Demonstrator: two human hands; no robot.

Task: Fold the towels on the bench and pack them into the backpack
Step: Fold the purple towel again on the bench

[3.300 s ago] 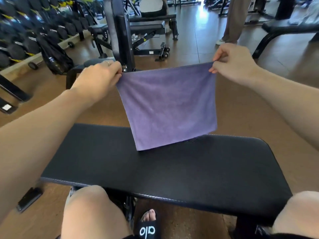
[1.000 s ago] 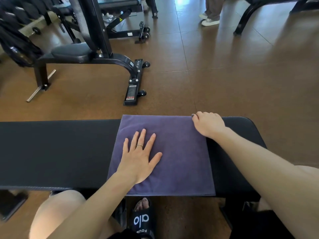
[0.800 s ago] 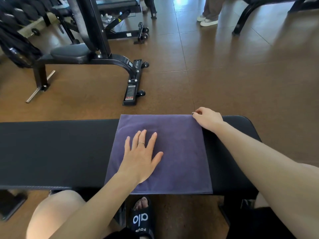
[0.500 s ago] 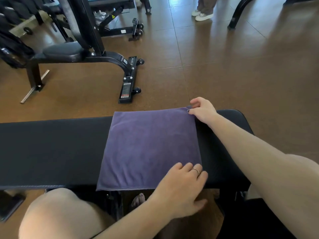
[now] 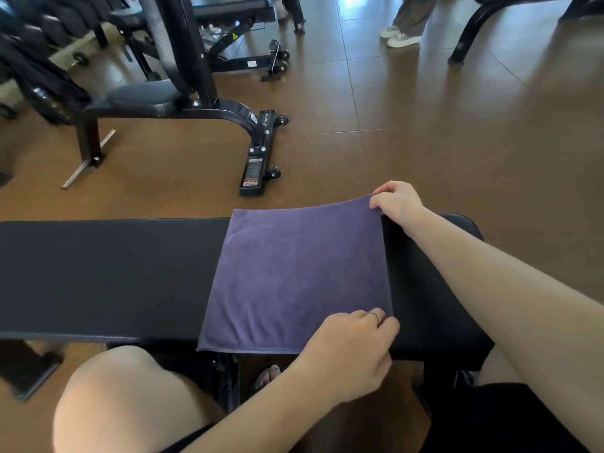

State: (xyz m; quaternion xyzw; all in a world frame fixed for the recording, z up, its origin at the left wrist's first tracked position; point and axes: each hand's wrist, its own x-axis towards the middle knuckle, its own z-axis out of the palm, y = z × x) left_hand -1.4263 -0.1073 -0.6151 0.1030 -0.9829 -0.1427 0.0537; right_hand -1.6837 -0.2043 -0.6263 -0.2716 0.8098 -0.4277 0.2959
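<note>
A purple towel (image 5: pixel 294 276) lies folded and flat across the black padded bench (image 5: pixel 108 276), its near edge hanging slightly over the front. My right hand (image 5: pixel 397 202) pinches the towel's far right corner and lifts it a little off the pad. My left hand (image 5: pixel 349 351) reaches across and grips the near right corner, fingers curled over the edge. No backpack can be made out for certain; a dark bag-like shape (image 5: pixel 45 89) hangs at the far left.
An adjustable black gym bench (image 5: pixel 183 99) with wheels stands on the brown floor just beyond mine. Dumbbell racks line the far left. A person's legs and shoes (image 5: pixel 400 35) show at the top. My knees are under the bench's front edge.
Earlier I held the towel up by two corners, then laid it flat and smoothed it with my left palm. My left hand has since moved to the near right corner; the right corner now lifts.
</note>
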